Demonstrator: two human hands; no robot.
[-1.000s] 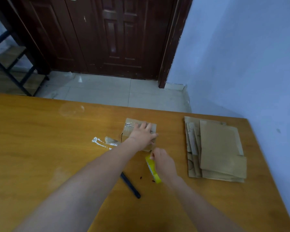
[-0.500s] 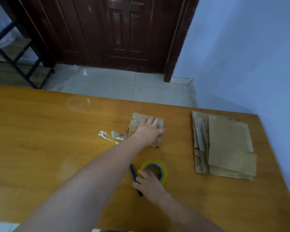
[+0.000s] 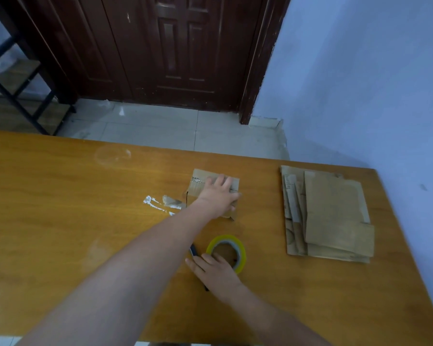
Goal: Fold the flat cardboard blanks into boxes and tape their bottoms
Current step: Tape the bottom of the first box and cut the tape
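Observation:
A small folded cardboard box sits mid-table, with clear tape along its top seam. My left hand lies flat on it, fingers straight, pressing down. A yellow tape roll lies flat on the table nearer to me. My right hand rests beside the roll, its fingers stretched over the roll's near edge and over a dark cutter that is mostly hidden beneath it. A stack of flat cardboard blanks lies to the right.
Torn tape scraps are stuck to the wooden table left of the box. A blue wall runs close along the table's right edge. Beyond the far edge are floor tiles, a dark door and a black metal rack.
My right hand set the tape roll down flat and drew back toward me onto the dark cutter. My left hand stayed pressed on the box.

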